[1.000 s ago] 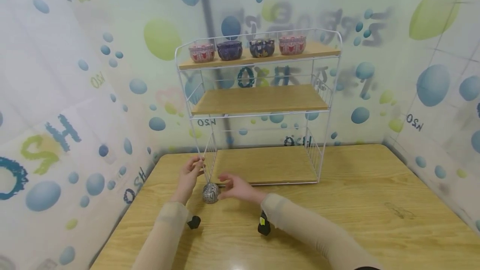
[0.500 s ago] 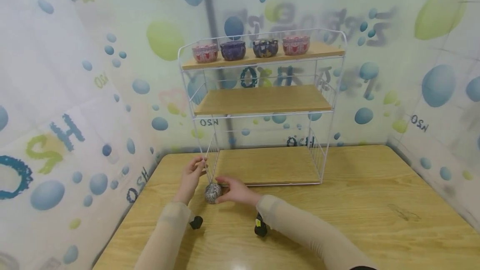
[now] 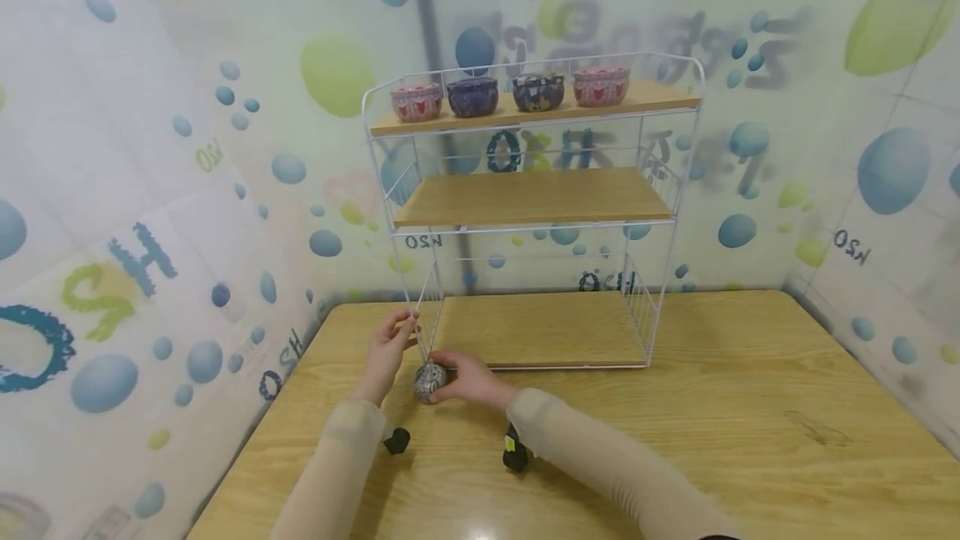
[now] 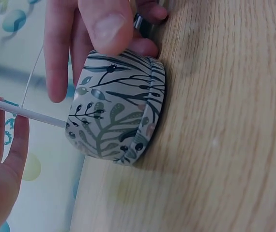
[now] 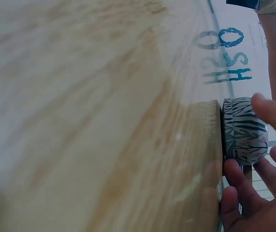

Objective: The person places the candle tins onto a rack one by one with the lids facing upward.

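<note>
A small bowl (image 3: 431,382) with a dark leaf pattern on pale ground sits upside down on the wooden table, by the rack's front left foot. My right hand (image 3: 472,382) grips this bowl from the right, thumb on the near side and fingers on the far side. In the left wrist view the bowl's (image 4: 116,108) rim lies against the tabletop. My left hand (image 3: 387,352) holds the front left post of the white wire rack (image 3: 405,273), just above the bowl. The left wrist view shows the left fingers (image 4: 17,145) at the thin white rod.
The rack has three wooden shelves. On its top shelf (image 3: 645,94) stand several patterned bowls: a pink one (image 3: 417,103) at left, a dark blue one (image 3: 473,98), a dark patterned one (image 3: 538,93) and another pink one (image 3: 602,87). A patterned curtain wall (image 3: 150,190) surrounds the table (image 3: 720,440).
My right hand has moved left and closed its thumb and fingers on the bowl. The left hand stays at the rack's post. The head view has shifted slightly.
</note>
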Motion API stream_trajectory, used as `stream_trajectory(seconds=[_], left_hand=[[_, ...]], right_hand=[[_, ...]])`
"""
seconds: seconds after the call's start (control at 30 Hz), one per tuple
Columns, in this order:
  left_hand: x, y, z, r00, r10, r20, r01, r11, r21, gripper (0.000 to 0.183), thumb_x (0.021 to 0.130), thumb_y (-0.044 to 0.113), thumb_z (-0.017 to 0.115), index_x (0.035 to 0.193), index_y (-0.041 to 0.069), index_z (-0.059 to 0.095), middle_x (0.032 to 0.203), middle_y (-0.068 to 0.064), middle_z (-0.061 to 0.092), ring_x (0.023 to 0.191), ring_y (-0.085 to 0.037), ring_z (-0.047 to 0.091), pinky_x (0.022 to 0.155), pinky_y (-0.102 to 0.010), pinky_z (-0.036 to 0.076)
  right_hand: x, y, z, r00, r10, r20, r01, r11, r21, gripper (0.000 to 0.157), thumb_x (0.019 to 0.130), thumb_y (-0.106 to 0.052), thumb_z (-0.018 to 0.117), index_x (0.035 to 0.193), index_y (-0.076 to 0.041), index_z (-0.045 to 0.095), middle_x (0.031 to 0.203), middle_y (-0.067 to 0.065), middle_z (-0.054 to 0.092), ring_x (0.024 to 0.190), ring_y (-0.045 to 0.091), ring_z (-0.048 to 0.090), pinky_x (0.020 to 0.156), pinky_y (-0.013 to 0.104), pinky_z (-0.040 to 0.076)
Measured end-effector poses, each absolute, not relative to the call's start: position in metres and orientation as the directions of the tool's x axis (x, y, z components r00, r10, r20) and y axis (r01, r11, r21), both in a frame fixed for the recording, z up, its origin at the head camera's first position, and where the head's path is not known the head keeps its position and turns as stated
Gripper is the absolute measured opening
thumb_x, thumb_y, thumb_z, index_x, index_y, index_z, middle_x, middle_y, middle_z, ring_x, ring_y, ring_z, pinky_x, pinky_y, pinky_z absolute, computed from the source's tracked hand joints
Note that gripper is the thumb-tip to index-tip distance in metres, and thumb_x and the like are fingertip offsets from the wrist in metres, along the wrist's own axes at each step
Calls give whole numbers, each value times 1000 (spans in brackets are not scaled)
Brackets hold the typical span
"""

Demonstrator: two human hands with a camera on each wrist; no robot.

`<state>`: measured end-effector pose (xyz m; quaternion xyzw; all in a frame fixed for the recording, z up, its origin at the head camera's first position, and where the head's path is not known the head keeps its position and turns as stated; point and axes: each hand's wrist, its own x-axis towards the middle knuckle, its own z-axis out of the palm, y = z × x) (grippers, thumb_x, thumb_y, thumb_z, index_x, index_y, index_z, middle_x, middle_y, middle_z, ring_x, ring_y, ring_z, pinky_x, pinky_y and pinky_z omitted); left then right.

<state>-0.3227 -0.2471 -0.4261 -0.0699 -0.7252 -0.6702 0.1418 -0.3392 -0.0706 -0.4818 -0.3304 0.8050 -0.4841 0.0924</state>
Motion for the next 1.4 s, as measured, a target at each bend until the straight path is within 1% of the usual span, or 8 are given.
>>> stream_trajectory(seconds=[0.2,0.3,0.37,0.57,0.77,0.97,1.2,1.4], left_hand=[[-316,-241,-416,-953,-96,289,280,94,955,28,101,8,52,122,-11,54,104,9,62,107,-38,55,94,-52,48],[-315,-240,-416,-954,-90,285,277,91,956,25,101,8,52,120,-8,55,106,7,61,109,-42,53,95,-53,47],[-315,-240,-417,-956,-88,280,273,85,958,25,101,8,52,120,-8,55,106,6,61,108,-41,53,95,-52,47],[-329,-248,-435,-946,-114,303,292,103,951,30,100,15,55,122,-5,56,107,5,62,100,-24,58,89,-40,53],[-332,-250,-437,-942,-112,316,306,97,947,31,100,16,56,122,-6,55,105,3,62,107,-41,54,88,-41,53],[-331,-250,-437,-940,-118,320,309,104,945,30,100,14,55,121,-8,55,101,2,62,100,-31,58,82,-31,54],[-331,-249,-436,-953,-117,279,269,98,958,29,100,16,55,121,-5,56,105,2,62,98,-21,58,90,-42,52],[-332,-250,-433,-960,-104,258,252,74,965,23,101,8,51,119,-5,56,100,1,61,101,-30,57,94,-53,47]], right_hand=[[-338,-71,-479,-768,-610,195,-456,308,-835,64,79,-10,80,136,-2,52,138,11,53,127,26,48,105,36,41],[-338,-72,-481,-772,-601,207,-466,314,-827,62,79,-9,80,134,-2,54,135,11,55,124,25,50,104,35,41],[-337,-72,-482,-776,-593,215,-468,312,-827,60,78,-8,81,133,-1,55,133,11,57,123,26,52,103,35,42],[-335,-73,-483,-793,-567,224,-455,305,-837,56,78,-9,81,129,-3,59,129,10,60,118,25,55,99,34,45],[-337,-72,-485,-790,-562,246,-470,297,-831,55,76,-6,81,126,-3,61,127,10,61,116,25,57,96,32,48],[-336,-72,-482,-784,-580,221,-471,325,-820,63,74,-12,84,131,-4,58,131,9,59,120,24,55,98,31,46],[-337,-73,-481,-758,-620,204,-508,364,-781,65,77,-20,83,135,-10,56,133,7,57,118,23,55,95,33,48],[-338,-73,-479,-769,-615,173,-492,396,-775,58,79,-23,82,132,-14,60,130,5,60,114,20,57,92,31,48]])
